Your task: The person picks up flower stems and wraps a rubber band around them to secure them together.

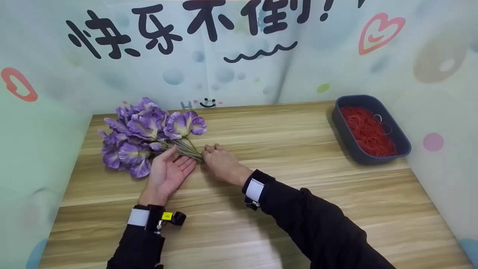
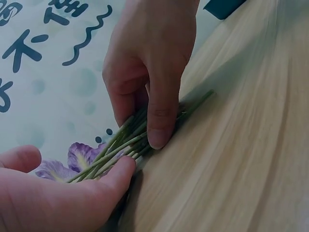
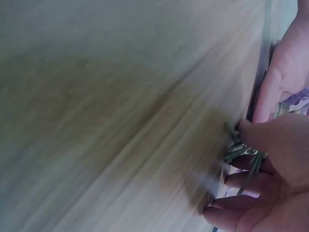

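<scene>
A bunch of purple artificial flowers (image 1: 140,129) lies on the wooden table, blooms toward the left and green stems (image 1: 183,148) pointing right. My right hand (image 1: 226,164) holds the stems near their cut ends, thumb on one side and fingers on the other. The stem ends (image 3: 236,153) poke out beside its thumb in the right wrist view. Palm up, my left hand (image 1: 168,173) lies just below the stems with its fingers extended. In the left wrist view its fingertips reach the stems (image 2: 113,154); how firmly they touch, I cannot tell.
At the table's back right stands a dark blue plastic box (image 1: 404,149) filled with red rubber bands (image 1: 368,130). A printed backdrop (image 1: 239,82) rises behind the wood-grain table (image 1: 291,138) and along both sides.
</scene>
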Available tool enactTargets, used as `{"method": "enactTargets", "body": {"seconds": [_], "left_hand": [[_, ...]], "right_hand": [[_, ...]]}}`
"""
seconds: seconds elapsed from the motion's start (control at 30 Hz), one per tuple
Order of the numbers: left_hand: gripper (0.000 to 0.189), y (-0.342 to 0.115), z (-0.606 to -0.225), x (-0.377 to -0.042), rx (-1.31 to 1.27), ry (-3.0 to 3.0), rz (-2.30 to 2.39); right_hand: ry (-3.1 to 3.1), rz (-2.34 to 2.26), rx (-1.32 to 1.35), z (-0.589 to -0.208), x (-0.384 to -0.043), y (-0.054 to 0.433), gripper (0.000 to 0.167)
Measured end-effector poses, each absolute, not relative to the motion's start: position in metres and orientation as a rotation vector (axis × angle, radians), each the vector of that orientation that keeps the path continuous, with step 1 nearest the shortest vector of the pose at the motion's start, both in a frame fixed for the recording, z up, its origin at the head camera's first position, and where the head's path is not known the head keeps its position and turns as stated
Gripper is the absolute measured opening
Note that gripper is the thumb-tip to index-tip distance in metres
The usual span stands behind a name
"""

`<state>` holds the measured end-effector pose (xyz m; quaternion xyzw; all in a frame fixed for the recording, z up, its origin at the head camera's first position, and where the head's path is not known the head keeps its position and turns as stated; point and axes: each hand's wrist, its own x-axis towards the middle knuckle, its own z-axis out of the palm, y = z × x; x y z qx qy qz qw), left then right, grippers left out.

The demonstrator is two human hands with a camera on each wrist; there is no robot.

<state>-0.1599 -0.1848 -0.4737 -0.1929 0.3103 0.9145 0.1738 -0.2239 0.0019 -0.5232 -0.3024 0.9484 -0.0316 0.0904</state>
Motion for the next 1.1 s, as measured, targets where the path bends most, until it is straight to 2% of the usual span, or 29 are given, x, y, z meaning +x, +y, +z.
{"method": "enactTargets", "body": {"seconds": [0.27,0.47,0.67,0.73,0.9,1.1], "left_hand": [[0.074,-0.18,-0.468,-0.165,-0.531,0.852,2.612],[0.074,-0.175,-0.463,-0.169,-0.526,0.87,2.596],[0.074,-0.171,-0.463,-0.169,-0.546,0.88,2.598],[0.074,-0.169,-0.464,-0.169,-0.551,0.875,2.599],[0.073,-0.16,-0.469,-0.171,-0.547,0.877,2.593],[0.078,-0.155,-0.469,-0.174,-0.555,0.831,2.615]], "right_hand": [[2.895,-0.005,-0.941,-0.487,-0.206,0.003,0.047],[2.944,-0.004,-0.892,-0.497,-0.21,0.003,0.045],[3.033,0.217,-0.853,-0.47,-0.19,-0.003,0.017],[3.059,0.281,-0.865,-0.467,-0.185,-0.005,0.012],[3.069,0.422,-0.872,-0.469,-0.178,-0.004,0.015],[3.035,0.392,-0.801,-0.485,-0.186,-0.003,0.038]]}}
